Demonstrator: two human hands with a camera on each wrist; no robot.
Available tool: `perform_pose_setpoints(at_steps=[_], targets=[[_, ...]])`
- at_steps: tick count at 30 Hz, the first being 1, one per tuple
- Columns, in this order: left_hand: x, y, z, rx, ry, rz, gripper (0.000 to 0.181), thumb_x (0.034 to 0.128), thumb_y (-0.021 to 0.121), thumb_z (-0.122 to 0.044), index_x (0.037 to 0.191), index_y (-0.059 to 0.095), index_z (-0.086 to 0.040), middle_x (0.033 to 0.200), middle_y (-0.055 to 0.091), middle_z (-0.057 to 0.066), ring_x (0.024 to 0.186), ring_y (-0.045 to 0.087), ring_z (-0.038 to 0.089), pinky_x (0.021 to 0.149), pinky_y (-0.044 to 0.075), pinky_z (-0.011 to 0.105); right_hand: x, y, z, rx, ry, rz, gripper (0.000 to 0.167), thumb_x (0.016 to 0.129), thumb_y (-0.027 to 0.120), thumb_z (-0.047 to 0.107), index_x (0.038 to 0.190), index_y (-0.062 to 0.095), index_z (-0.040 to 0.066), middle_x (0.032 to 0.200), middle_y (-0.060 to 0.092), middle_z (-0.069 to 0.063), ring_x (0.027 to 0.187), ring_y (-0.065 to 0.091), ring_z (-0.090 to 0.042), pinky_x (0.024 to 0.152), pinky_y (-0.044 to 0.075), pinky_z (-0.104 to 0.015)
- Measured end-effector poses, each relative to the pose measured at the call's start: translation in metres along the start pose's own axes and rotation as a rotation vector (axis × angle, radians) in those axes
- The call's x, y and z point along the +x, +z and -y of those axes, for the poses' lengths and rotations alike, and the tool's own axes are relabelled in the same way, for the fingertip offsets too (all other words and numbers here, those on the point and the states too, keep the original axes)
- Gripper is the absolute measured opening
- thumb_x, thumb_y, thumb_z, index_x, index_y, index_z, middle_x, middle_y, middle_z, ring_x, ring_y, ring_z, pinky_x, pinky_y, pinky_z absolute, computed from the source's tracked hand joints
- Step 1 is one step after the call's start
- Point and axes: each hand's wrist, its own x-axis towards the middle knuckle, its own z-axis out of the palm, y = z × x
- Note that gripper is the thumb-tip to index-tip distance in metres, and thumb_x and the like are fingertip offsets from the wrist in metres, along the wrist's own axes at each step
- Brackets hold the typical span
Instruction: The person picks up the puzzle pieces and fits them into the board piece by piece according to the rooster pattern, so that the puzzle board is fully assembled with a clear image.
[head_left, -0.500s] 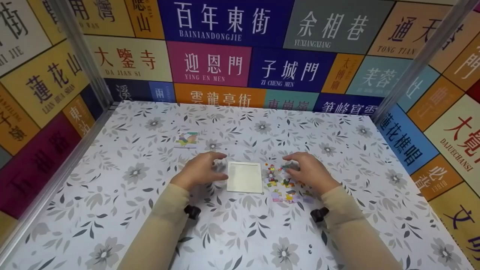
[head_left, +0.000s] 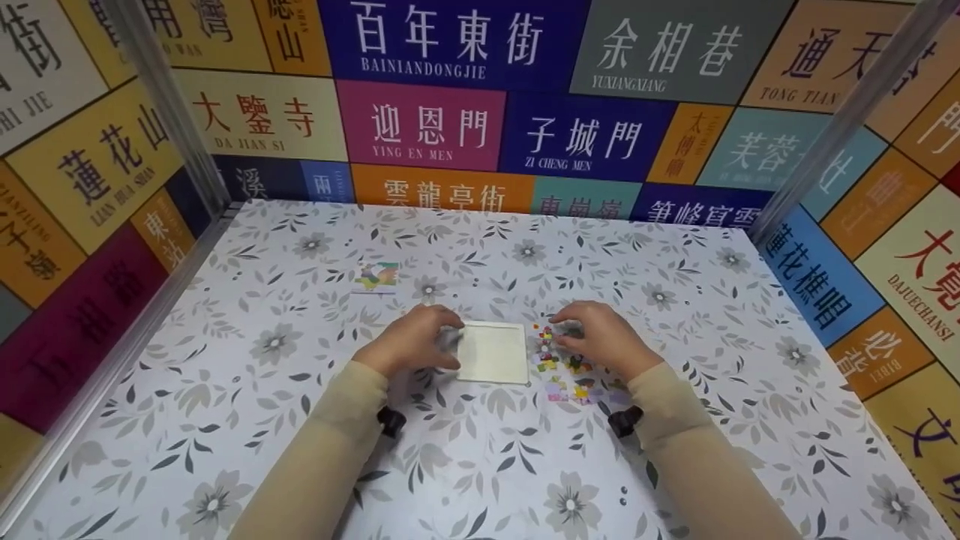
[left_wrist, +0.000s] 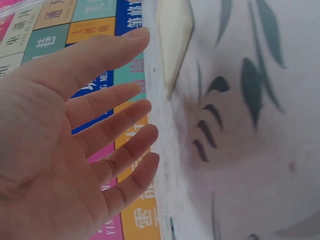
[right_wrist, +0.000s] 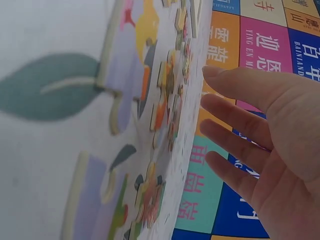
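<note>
A shallow cream square puzzle tray (head_left: 492, 354) lies on the table with no pieces inside it. My left hand (head_left: 411, 342) hovers by the tray's left edge, thumb and fingers spread apart. In the left wrist view the palm holds nothing, and a corner of the tray (left_wrist: 175, 42) shows just past the thumb. Colourful jigsaw pieces (head_left: 579, 393) lie loose to the right of the tray. Above their right side is my right hand (head_left: 609, 341), its fingers relaxed and partly covering some pieces. Nothing is in that palm in the right wrist view, where lilac pieces (right_wrist: 87, 195) appear close up.
A small square picture card (head_left: 376, 277) lies farther back on the left. Leaf-and-flower patterned cloth (head_left: 270, 405) covers the table. Panels with large characters (head_left: 420, 127) stand behind and at both sides, and clear upright posts (head_left: 832, 120) mark the back corners.
Both hands have moved slightly inward. The left is closer to the tray, and the right has shifted left over the pieces. Tray, pieces and card keep their places on the table.
</note>
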Motion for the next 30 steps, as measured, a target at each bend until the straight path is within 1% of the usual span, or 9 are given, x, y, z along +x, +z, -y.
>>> perform_pose_setpoints(at_steps=[3, 5, 8, 13, 15, 20, 24, 30], targets=[[0.002, 0.004, 0.001, 0.026, 0.01, -0.002, 0.06, 0.0772, 0.089, -0.021, 0.131, 0.07, -0.004, 0.144, 0.061, 0.01, 0.138, 0.05, 0.033, 0.116, 0.041, 0.045, 0.004, 0.002, 0.0, -0.007, -0.018, 0.007, 0.03, 0.093, 0.076, 0.015, 0.122, 0.075, 0.008, 0.127, 0.072, -0.011, 0.125, 0.064, -0.032, 0.109, 0.049, -0.051], [0.003, 0.005, 0.002, 0.038, 0.002, -0.001, 0.059, 0.0773, 0.089, -0.022, 0.13, 0.07, -0.005, 0.145, 0.06, 0.009, 0.139, 0.049, 0.033, 0.117, 0.041, 0.045, 0.007, 0.003, 0.0, -0.007, -0.025, 0.006, 0.029, 0.093, 0.076, 0.014, 0.121, 0.076, 0.008, 0.125, 0.073, -0.011, 0.124, 0.064, -0.032, 0.109, 0.048, -0.051], [0.004, 0.006, 0.0, 0.047, -0.008, 0.006, 0.058, 0.0773, 0.09, -0.023, 0.129, 0.071, -0.006, 0.146, 0.06, 0.009, 0.141, 0.048, 0.033, 0.12, 0.037, 0.044, 0.009, 0.004, -0.001, -0.009, -0.035, 0.012, 0.027, 0.093, 0.075, 0.013, 0.119, 0.076, 0.007, 0.124, 0.073, -0.011, 0.123, 0.065, -0.032, 0.109, 0.048, -0.051], [0.003, 0.008, -0.003, 0.06, -0.021, 0.018, 0.056, 0.0757, 0.091, -0.024, 0.126, 0.073, -0.008, 0.145, 0.06, 0.005, 0.138, 0.049, 0.032, 0.117, 0.04, 0.046, 0.012, 0.006, -0.002, -0.002, -0.034, 0.021, 0.026, 0.091, 0.077, 0.012, 0.117, 0.077, 0.007, 0.121, 0.074, -0.01, 0.119, 0.067, -0.031, 0.106, 0.051, -0.05], [0.003, 0.009, -0.003, 0.072, -0.024, 0.023, 0.056, 0.0753, 0.091, -0.025, 0.126, 0.074, -0.009, 0.145, 0.06, 0.004, 0.136, 0.05, 0.03, 0.113, 0.044, 0.046, 0.013, 0.007, -0.001, 0.004, -0.022, 0.025, 0.025, 0.091, 0.077, 0.013, 0.116, 0.077, 0.008, 0.12, 0.074, -0.009, 0.117, 0.067, -0.029, 0.105, 0.052, -0.048], [0.003, 0.011, -0.001, 0.084, -0.02, 0.023, 0.055, 0.0747, 0.092, -0.024, 0.125, 0.074, -0.009, 0.143, 0.062, 0.002, 0.133, 0.051, 0.028, 0.111, 0.045, 0.046, 0.014, 0.011, 0.001, 0.018, -0.01, 0.033, 0.023, 0.092, 0.079, 0.013, 0.114, 0.078, 0.01, 0.115, 0.074, -0.005, 0.112, 0.068, -0.025, 0.101, 0.054, -0.046], [0.003, 0.012, 0.0, 0.086, -0.029, 0.015, 0.055, 0.0738, 0.092, -0.024, 0.124, 0.074, -0.009, 0.142, 0.063, 0.002, 0.132, 0.052, 0.028, 0.11, 0.045, 0.046, 0.015, 0.012, 0.002, 0.023, -0.026, 0.031, 0.02, 0.091, 0.08, 0.014, 0.111, 0.079, 0.011, 0.111, 0.075, -0.005, 0.106, 0.069, -0.023, 0.098, 0.055, -0.045], [0.003, 0.012, -0.002, 0.083, -0.05, 0.009, 0.055, 0.0752, 0.091, -0.025, 0.125, 0.073, -0.01, 0.143, 0.062, 0.001, 0.13, 0.053, 0.027, 0.108, 0.047, 0.047, 0.017, 0.011, 0.0, 0.013, -0.064, 0.028, 0.018, 0.093, 0.077, 0.011, 0.111, 0.079, 0.011, 0.111, 0.075, -0.004, 0.106, 0.069, -0.024, 0.097, 0.055, -0.046]])
